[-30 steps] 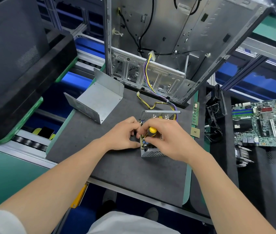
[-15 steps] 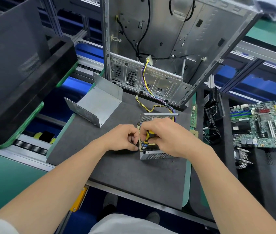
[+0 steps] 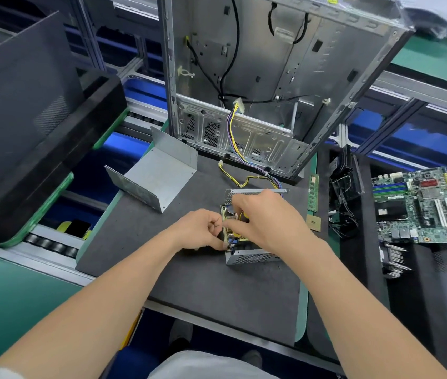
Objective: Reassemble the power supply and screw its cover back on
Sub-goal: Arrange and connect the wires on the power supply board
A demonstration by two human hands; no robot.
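Note:
The open power supply, a small metal box with mesh walls and a bare circuit board, lies on the dark mat. My right hand covers its top and grips a yellow-handled screwdriver, mostly hidden under the fingers. My left hand has curled fingers that pinch at the box's left front corner; what they pinch is hidden. The bent grey metal cover lies apart on the mat, up and to the left. Yellow and purple wires run from the supply up to the case.
An open computer case stands just behind the supply. A memory stick and a processor chip lie by the mat's right edge. Farther right are a fan, a motherboard and a heatsink. A black tray sits left.
My right hand has shifted over the supply, so the yellow handle is now mostly covered. My left hand stays at the left front corner. The view has tilted slightly.

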